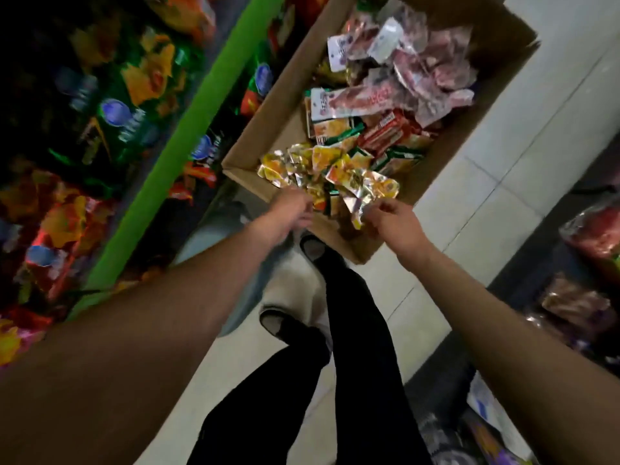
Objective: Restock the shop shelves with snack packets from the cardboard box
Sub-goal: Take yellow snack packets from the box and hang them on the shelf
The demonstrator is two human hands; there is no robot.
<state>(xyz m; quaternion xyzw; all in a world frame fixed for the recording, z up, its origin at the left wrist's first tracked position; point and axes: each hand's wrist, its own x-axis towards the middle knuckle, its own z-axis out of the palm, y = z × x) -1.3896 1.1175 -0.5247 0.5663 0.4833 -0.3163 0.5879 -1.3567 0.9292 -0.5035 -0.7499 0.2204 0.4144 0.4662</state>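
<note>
Pale floor tiles (503,209) fill the right part of the frame, and a green-edged shelf (188,129) with bright snack bags runs along the left. At upper centre an open cardboard box (255,135) stands on the floor, full of snack packets. Gold-yellow packets (312,166) lie at its near end. Left hand (288,213) reaches over the near edge; if its fingers hold something, I cannot tell. Right hand (392,226) pinches a gold packet (359,209) with curled fingers.

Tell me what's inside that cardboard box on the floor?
The cardboard box holds loose snack packets: shiny yellow-gold packets nearest, green and orange packets in the middle, pink and white packets at the far end. Anything beneath these is covered.
</note>
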